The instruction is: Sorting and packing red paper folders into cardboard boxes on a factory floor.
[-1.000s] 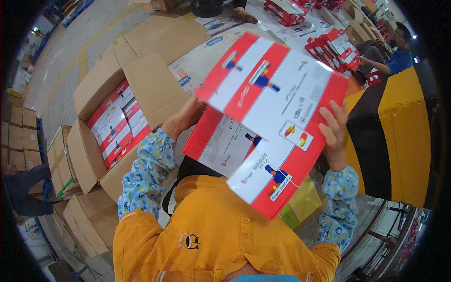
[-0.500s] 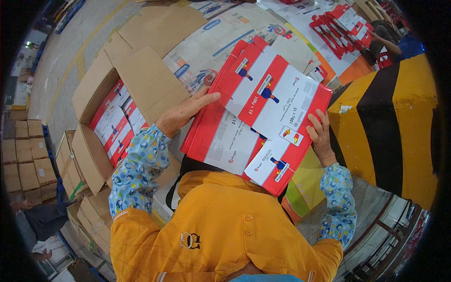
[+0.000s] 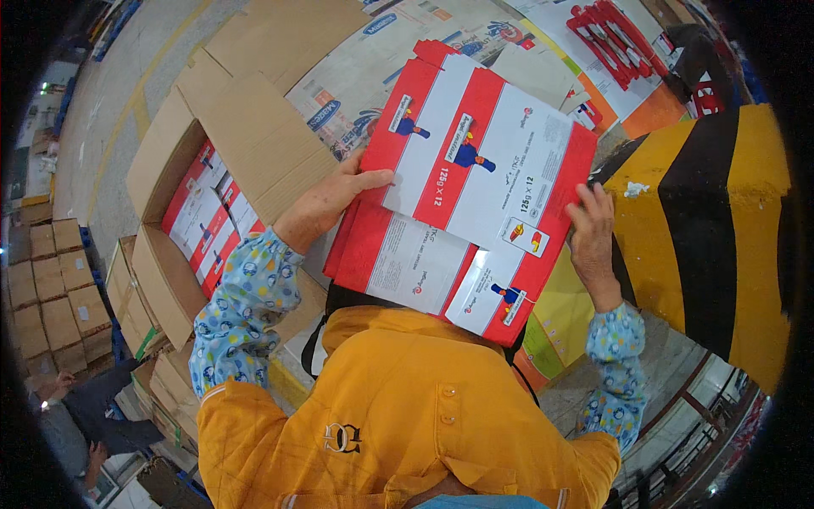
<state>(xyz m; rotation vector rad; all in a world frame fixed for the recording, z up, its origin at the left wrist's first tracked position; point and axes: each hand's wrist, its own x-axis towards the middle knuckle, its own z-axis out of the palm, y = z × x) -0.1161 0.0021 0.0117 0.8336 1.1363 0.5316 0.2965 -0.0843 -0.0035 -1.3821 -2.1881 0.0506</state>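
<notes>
A stack of flattened red-and-white printed cartons (image 3: 530,140) lies tilted in front of my chest, its pieces overlapping unevenly. My left hand (image 3: 326,204) grips the stack's left edge, thumb on top and the other fingers mostly out of sight beneath. At the right edge, my right hand (image 3: 596,242) holds on with bent fingertips over the red border; its thumb is hidden. To the left stands an open cardboard box (image 3: 161,280), with more red-and-white cartons (image 3: 203,220) inside.
Printed cardboard sheets (image 3: 339,106) cover the surface beyond the stack. A yellow-and-black striped block (image 3: 695,246) is close on the right. Red carton bundles (image 3: 615,42) lie at the far right, near another person. Brown boxes (image 3: 59,288) are piled at left, with a person (image 3: 85,416) below them.
The stack has turned slightly, and its top carton lies flatter. My right hand has shifted a little right and down along the edge. At lower left, a person shows more fully.
</notes>
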